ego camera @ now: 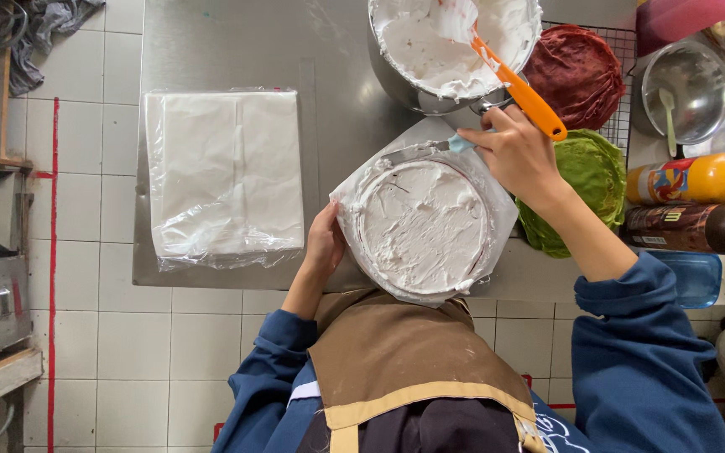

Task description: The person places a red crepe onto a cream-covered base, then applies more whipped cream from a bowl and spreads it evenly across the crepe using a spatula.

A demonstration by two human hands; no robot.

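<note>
Brown apron (404,356) fills the bottom of the frame, blue sleeves on either side, and just above it sits the round cake (422,226), centre frame, coated in white cream and resting on a sheet of white paper (497,201) at the near edge of the steel table (329,75).

Left hand (324,247) is cupped against the cake's left side, fingers curled together along the paper's edge, touching it.

Right hand (518,155), up and to the right of the cake, is pinched around the pale blue handle of a palette knife (417,152). The knife's long axis runs nearly level across the frame, blade pointing left, lying along the cake's upper rim with cream smeared on it. Whether the blade tip touches the cream, I cannot tell.

Above the hand, a metal mixing bowl (396,75) of white cream sits at the top edge, with an orange-handled spatula (518,88) leaning in it, handle slanting down to the lower right, ending just above the right hand's knuckles.

Right of the cake: a dark red crepe stack (576,75) on a wire rack (623,38), and a green stack (589,172) below it. Far right, two bottles (698,201) lie on their sides. Upper left, a flat plastic-wrapped pack of white sheets (224,172) rests on the table.
</note>
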